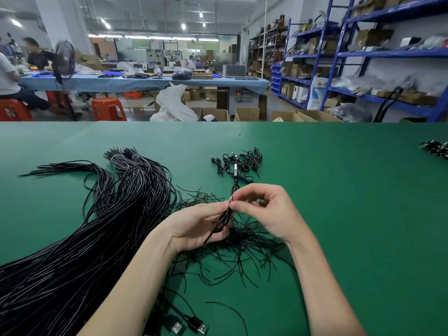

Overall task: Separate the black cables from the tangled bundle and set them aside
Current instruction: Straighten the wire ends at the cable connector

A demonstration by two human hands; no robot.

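A big bundle of long black cables [80, 243] fans across the left of the green table [351, 214]. My left hand [196, 225] grips a folded black cable [221, 223] just above a loose tangle of thin black ties [242, 253]. My right hand [269, 210] pinches the top of that same cable between thumb and forefinger. The cable runs away from my fingers to a silver USB plug [235, 169]. Behind it lies a small pile of coiled black cables [242, 162].
Two USB plugs [186, 326] lie at the near edge between my forearms. Another dark cable heap [435, 147] sits at the far right edge. Beyond the table are cardboard boxes, red stools, blue shelving and seated people.
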